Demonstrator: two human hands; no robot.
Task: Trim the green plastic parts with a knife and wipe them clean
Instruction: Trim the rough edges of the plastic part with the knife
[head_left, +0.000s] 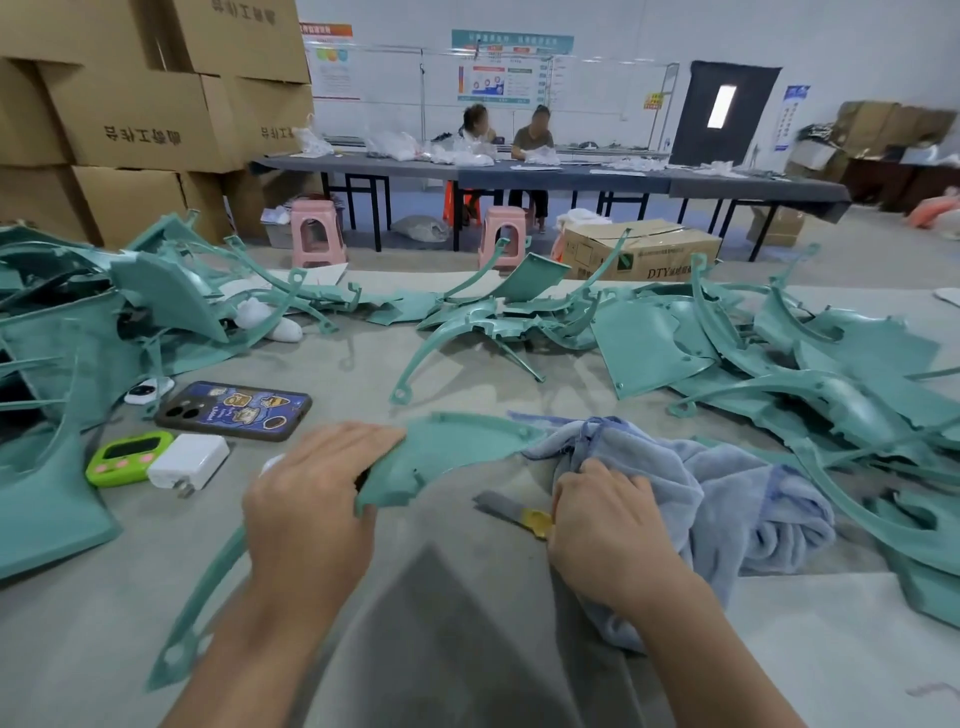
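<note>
Workshop floor, grey bench (467, 364) heaped with green parts both sides, cartons stacked behind. Left hand (311, 483) clamped on curved green part (457, 452), lifting its edge off bench. Right hand (602, 525) bunched into blue cloth (727, 499), fingers closed on it. Knife (514, 512) lies flat just beside right hand, unheld. Wiping looks like step in hand: brace part firm, drag cloth along rim. Phone (234, 410), timer (127, 457), charger (187, 462) parked left.

The left hand (311, 483) grips a green plastic part (447, 457) while the right hand (602, 519) clutches a blue cloth (727, 493).
</note>
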